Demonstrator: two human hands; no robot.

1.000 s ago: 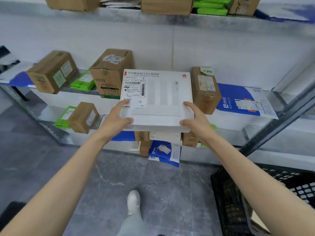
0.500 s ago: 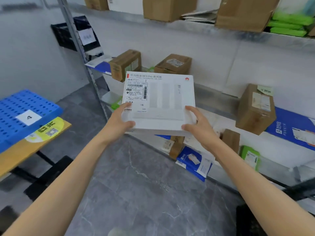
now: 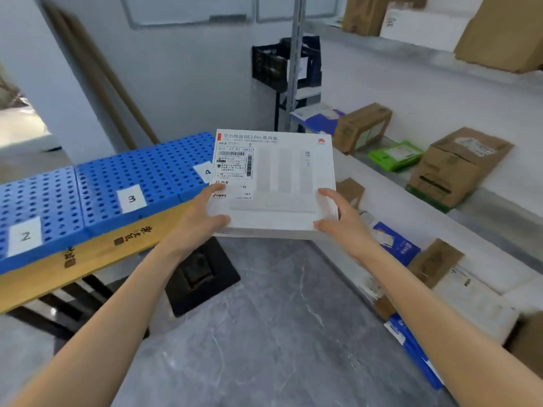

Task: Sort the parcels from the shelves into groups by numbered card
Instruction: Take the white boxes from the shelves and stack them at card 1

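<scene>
**White box gripped in both hands**

The flat box is held in the air above the floor, between the shelves and the tabletop. The left hand and right hand clasp its near corners, fingers curled over the lid. Blue trays on the tabletop carry card 2, card 3 and card 4.

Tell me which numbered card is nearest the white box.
The white card marked 4, partly hidden behind the white cardboard box; card 3 and card 2 lie farther left.
</scene>
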